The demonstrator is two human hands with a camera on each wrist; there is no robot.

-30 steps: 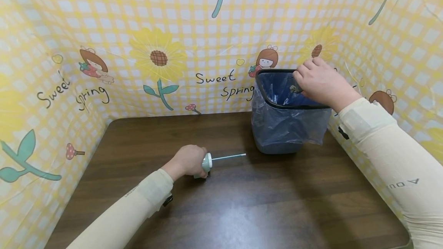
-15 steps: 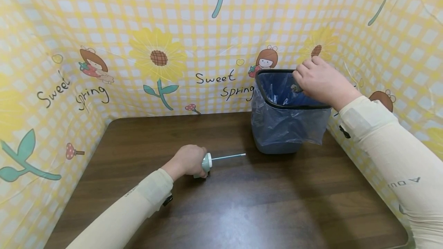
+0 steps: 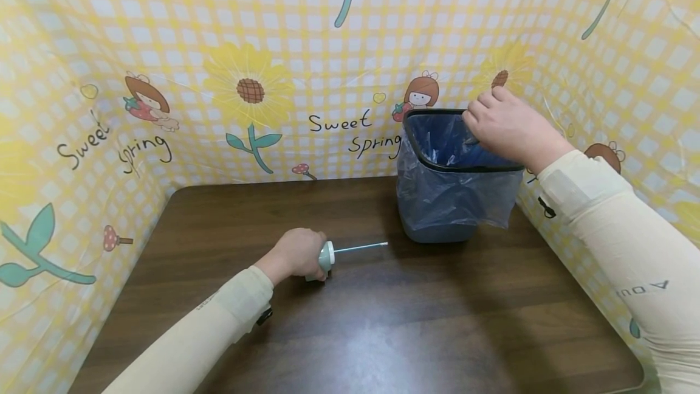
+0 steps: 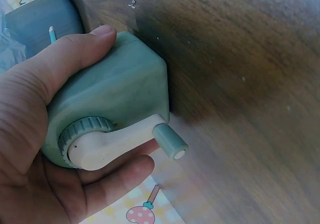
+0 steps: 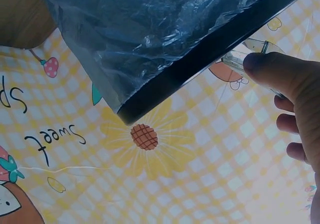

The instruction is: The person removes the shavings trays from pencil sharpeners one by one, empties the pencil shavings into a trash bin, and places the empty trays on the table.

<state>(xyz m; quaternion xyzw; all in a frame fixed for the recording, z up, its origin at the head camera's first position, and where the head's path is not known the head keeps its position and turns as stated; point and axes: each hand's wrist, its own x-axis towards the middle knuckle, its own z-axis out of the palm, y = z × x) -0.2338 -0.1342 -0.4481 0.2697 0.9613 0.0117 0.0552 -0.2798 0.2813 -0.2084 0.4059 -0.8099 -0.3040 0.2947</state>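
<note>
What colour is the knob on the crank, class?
The knob is green with a pale end; the left wrist view shows it best.

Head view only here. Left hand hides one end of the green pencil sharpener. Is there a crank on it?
Observer: Yes. The left wrist view shows the green pencil sharpener with a white crank arm ending in a green knob.
Operator: And the right hand at the trash bin: holding anything?
Observer: Right wrist view: it pinches a clear, hard-edged piece; full shape hidden.
Operator: Any debris near the left hand?
Observer: Left wrist view: a small pale scrap lies on the wooden table, apart from the sharpener.
</note>
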